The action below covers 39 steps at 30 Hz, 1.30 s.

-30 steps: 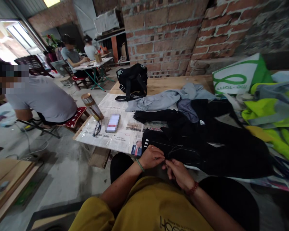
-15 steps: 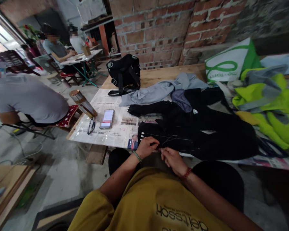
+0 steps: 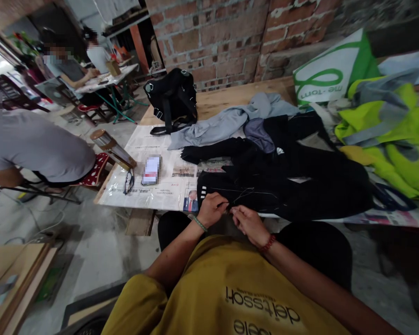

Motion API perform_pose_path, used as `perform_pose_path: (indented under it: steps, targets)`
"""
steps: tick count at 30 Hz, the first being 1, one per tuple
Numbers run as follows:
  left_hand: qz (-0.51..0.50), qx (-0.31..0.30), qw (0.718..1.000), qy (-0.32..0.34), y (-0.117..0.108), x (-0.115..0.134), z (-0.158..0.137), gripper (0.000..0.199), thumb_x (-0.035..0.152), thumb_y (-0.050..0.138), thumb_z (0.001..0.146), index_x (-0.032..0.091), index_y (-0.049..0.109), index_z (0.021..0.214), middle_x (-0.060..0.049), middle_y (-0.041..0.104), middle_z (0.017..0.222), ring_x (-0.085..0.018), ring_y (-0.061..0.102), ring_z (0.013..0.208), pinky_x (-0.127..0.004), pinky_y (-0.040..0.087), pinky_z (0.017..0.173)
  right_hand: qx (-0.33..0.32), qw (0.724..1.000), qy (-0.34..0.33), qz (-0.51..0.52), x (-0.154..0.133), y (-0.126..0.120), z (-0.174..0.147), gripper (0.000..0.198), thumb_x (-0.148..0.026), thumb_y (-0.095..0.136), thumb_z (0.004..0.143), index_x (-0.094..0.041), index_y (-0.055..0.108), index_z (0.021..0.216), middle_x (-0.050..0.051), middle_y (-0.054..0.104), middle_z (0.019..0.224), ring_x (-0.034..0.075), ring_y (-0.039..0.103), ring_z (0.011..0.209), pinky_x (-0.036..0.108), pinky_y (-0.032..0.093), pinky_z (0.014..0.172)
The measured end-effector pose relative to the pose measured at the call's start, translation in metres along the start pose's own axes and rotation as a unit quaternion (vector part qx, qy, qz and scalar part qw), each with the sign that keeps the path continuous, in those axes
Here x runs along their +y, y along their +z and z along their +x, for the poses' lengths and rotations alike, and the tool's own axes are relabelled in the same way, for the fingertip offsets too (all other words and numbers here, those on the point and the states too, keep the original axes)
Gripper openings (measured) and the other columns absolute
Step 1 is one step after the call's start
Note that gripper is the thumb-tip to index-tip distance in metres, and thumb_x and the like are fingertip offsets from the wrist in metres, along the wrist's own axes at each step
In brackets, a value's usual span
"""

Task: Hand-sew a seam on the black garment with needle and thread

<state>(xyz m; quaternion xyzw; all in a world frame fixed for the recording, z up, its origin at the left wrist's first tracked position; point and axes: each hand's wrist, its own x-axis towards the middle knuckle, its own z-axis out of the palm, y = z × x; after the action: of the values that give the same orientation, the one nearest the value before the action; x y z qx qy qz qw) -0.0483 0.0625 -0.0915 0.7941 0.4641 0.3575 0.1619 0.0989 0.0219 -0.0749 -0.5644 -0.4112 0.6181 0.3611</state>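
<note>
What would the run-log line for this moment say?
left hand: pinching black garment edge | right hand: pinching same edge | thread: trailing across fabric | phone: on newspaper

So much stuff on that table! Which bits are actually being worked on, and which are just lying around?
In use: left hand, right hand, black garment, pale thread.

Lying about: phone, glasses, bottle, black bag, grey garment, yellow vests, newspaper.

Matt black cloth garment (image 3: pixel 282 186) on printed paper (image 3: pixel 167 179) — bare wood desk (image 3: pixel 230 100), rough brick wall (image 3: pixel 223 37) behind.
</note>
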Motion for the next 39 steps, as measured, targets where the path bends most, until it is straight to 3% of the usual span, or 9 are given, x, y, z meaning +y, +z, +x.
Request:
perform_pose_path:
  steps: [3, 10, 18, 25, 32, 39]
  targets:
    - [0.000, 0.009, 1.000, 0.002, 0.000, 0.000, -0.001, 0.009, 0.018, 0.056, 0.081, 0.017, 0.065, 0.079, -0.003, 0.062, 0.074, -0.013, 0.057, 0.073, -0.025, 0.044, 0.068, 0.000, 1.000, 0.008, 0.030, 0.000, 0.001, 0.000, 0.023, -0.041, 0.051, 0.071, -0.018, 0.050, 0.071, -0.009, 0.044, 0.045, 0.002, 0.027, 0.029, 0.017, 0.016, 0.031]
    - [0.020, -0.035, 0.996, 0.079, -0.003, -0.003, -0.001, 0.010, 0.014, 0.055, 0.080, 0.016, 0.065, 0.081, -0.004, 0.062, 0.078, -0.013, 0.057, 0.077, -0.029, 0.045, 0.077, 0.008, 0.997, 0.027, 0.070, -0.002, 0.004, 0.007, 0.020, -0.037, 0.050, 0.069, -0.017, 0.050, 0.071, -0.008, 0.044, 0.044, 0.002, 0.026, 0.027, 0.017, 0.015, 0.030]
    - [-0.049, 0.040, 0.998, -0.002, -0.002, -0.001, 0.003, 0.014, 0.008, 0.053, 0.078, 0.016, 0.063, 0.082, -0.003, 0.059, 0.078, -0.013, 0.057, 0.076, -0.025, 0.048, 0.070, -0.012, 0.998, 0.033, 0.055, 0.002, 0.003, -0.008, 0.022, -0.039, 0.052, 0.069, -0.018, 0.052, 0.073, -0.009, 0.043, 0.044, 0.002, 0.026, 0.028, 0.017, 0.014, 0.030]
    - [-0.115, 0.051, 0.991, 0.053, -0.013, 0.001, -0.002, 0.025, 0.007, 0.050, 0.075, 0.018, 0.059, 0.096, -0.007, 0.057, 0.101, -0.016, 0.055, 0.098, -0.033, 0.048, 0.085, -0.013, 0.997, 0.026, 0.069, 0.003, -0.001, -0.004, 0.022, -0.039, 0.053, 0.068, -0.017, 0.051, 0.073, -0.008, 0.045, 0.045, 0.002, 0.026, 0.028, 0.017, 0.014, 0.030]
    - [-0.037, -0.028, 0.993, 0.108, -0.008, -0.002, -0.007, 0.013, 0.019, 0.058, 0.074, 0.017, 0.063, 0.086, -0.011, 0.054, 0.116, -0.021, 0.053, 0.105, -0.037, 0.045, 0.088, -0.019, 0.998, 0.018, 0.061, 0.000, -0.002, -0.003, 0.025, -0.042, 0.052, 0.069, -0.017, 0.051, 0.073, -0.009, 0.043, 0.045, 0.001, 0.026, 0.029, 0.016, 0.015, 0.030]
    - [-0.009, -0.030, 0.995, 0.094, -0.003, -0.002, -0.007, 0.011, 0.019, 0.054, 0.080, 0.017, 0.065, 0.081, -0.011, 0.056, 0.114, -0.019, 0.055, 0.102, -0.036, 0.046, 0.086, -0.022, 0.998, 0.014, 0.055, -0.001, 0.001, 0.003, 0.023, -0.041, 0.051, 0.068, -0.018, 0.048, 0.070, -0.010, 0.041, 0.042, 0.002, 0.024, 0.029, 0.016, 0.015, 0.031]
